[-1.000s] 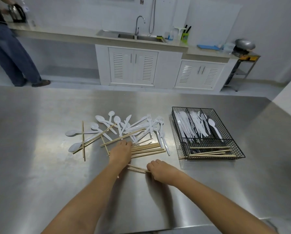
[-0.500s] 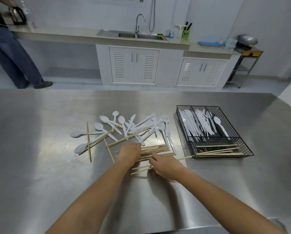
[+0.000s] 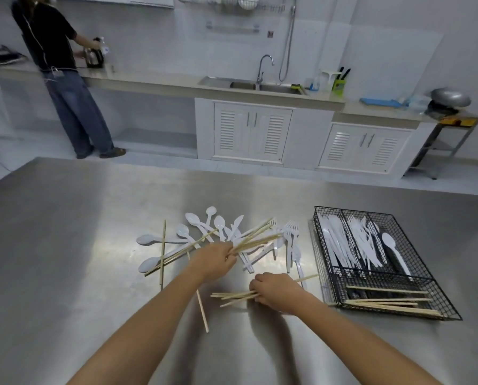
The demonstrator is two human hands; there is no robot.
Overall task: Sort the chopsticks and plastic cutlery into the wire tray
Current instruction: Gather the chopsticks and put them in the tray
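— Steel table (image 3: pixel 65 245) filled most of your view, didn't it?

— It did, and the black wire tray (image 3: pixel 451 309) sat on it to your right. Its long sections held white plastic cutlery: knives on the left, forks in the middle, one spoon (image 3: pixel 393 251) on the right. The near cross section held several chopsticks (image 3: pixel 385 302) lying sideways.

— And the unsorted pile?

— Loose cutlery (image 3: pixel 221 226) lay spread on the table left of the tray, spoons toward the far left, forks (image 3: pixel 290 237) nearest the tray, with a few single chopsticks crossing it and one stray stick (image 3: pixel 203 315) near your left forearm.

— What were your hands doing?

— Your left hand (image 3: pixel 214 259) was closed around a bundle of chopsticks (image 3: pixel 257 237), their tips fanning up and right over the pile. Your right hand (image 3: pixel 276 290) was curled over a second bundle (image 3: pixel 232 297) lying on the table, ends sticking out either side; I couldn't tell how tightly you gripped it.

— Anyone else?

— Someone stood at the far counter (image 3: pixel 149 81), beside a kettle (image 3: pixel 93 55).
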